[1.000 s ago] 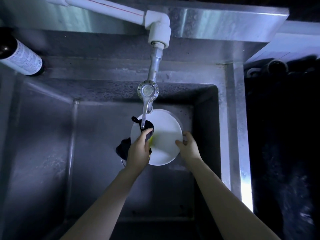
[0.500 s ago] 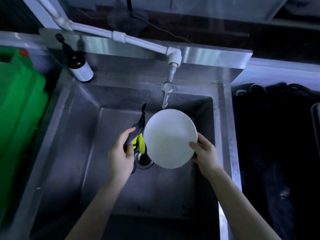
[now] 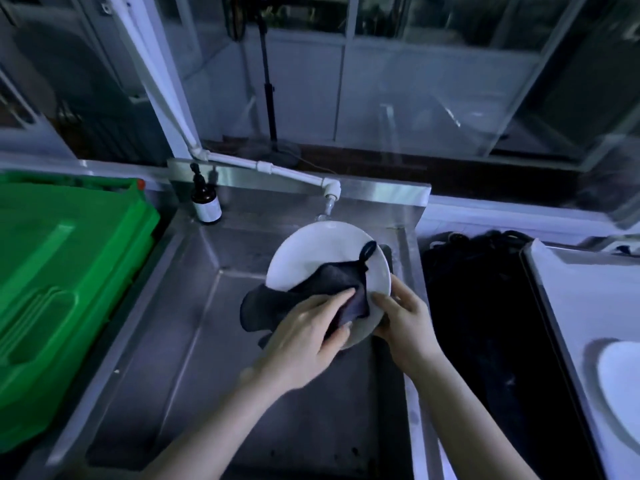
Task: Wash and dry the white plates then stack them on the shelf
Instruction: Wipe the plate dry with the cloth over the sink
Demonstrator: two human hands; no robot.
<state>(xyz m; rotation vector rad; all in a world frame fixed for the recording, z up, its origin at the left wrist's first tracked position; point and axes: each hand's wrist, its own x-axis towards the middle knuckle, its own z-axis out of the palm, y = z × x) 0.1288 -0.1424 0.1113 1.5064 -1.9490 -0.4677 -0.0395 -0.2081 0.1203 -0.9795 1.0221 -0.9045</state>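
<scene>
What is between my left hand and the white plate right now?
A dark cloth, pressed against the face of the white plate by the left hand; the head view shows it.

pump bottle (image 3: 205, 199) with pale label, print too small to read
</scene>
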